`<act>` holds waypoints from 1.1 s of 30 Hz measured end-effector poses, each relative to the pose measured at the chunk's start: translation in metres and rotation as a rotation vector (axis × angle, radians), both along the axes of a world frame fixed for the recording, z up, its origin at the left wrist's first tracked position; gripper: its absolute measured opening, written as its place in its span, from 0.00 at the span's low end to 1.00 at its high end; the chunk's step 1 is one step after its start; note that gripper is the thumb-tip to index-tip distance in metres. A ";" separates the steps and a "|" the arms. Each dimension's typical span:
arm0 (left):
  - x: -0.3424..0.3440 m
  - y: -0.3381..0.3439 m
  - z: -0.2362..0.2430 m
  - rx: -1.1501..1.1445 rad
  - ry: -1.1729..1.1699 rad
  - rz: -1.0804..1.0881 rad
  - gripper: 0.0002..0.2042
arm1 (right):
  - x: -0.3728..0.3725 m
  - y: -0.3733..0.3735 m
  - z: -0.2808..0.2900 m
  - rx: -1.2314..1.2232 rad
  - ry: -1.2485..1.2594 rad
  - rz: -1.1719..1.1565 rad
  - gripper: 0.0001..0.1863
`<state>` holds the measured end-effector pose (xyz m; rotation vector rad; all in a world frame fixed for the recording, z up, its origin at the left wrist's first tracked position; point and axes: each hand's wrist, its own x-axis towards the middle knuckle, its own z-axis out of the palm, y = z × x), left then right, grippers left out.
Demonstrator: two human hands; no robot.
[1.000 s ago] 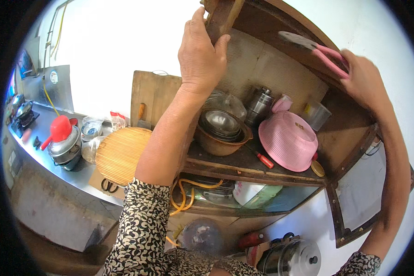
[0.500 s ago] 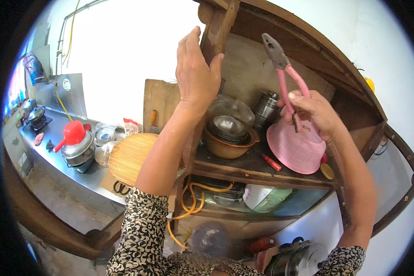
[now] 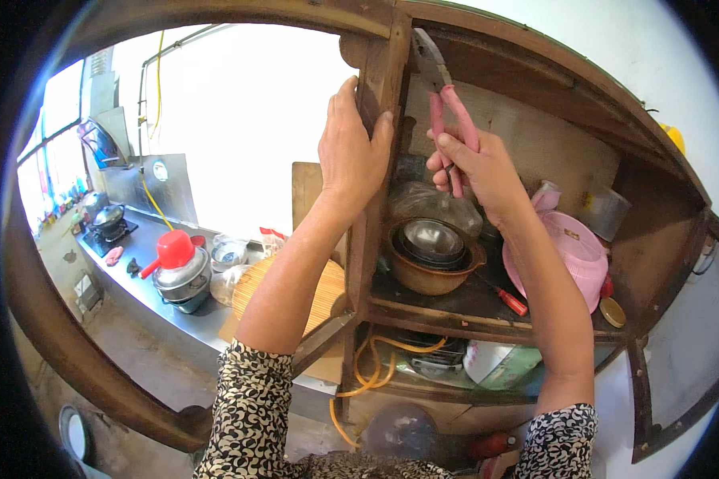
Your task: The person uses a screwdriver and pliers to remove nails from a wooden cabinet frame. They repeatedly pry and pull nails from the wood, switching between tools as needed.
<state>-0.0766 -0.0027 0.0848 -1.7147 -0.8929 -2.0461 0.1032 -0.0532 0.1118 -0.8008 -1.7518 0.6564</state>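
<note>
My left hand (image 3: 351, 152) lies against the brown wooden upright (image 3: 373, 180) of a cabinet. Its fingers are stretched upward, with the thumb apart from them on the wood. In my right hand (image 3: 473, 164) is a pair of pliers (image 3: 458, 112) with pink handles, the fingers closed round the grips. The dark metal jaws point up and sit close to the inner edge of the upright, near the top of the open shelf space; whether they touch the wood I cannot tell.
On the shelf stand a brown pot (image 3: 423, 275) with metal bowls (image 3: 433, 239) in it, a red-handled screwdriver (image 3: 511, 303) and a pink plastic basket (image 3: 579, 247). An orange hose (image 3: 362, 375) hangs below. At left, a steel counter (image 3: 148, 275) bears pots and a red ladle (image 3: 174, 250).
The pliers in my right hand have moved left and up, toward the upright. My left hand stays at the upright, and the whole view has shifted.
</note>
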 end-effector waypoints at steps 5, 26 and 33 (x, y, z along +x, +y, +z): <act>0.004 0.006 0.000 -0.031 -0.010 -0.004 0.29 | -0.001 0.023 -0.009 0.015 0.070 0.096 0.21; 0.002 0.036 -0.008 0.032 0.001 -0.044 0.33 | 0.028 0.049 -0.051 -0.158 -0.021 0.366 0.26; 0.013 0.017 0.011 -0.077 -0.100 -0.044 0.25 | 0.025 0.047 -0.050 -0.121 -0.031 0.414 0.27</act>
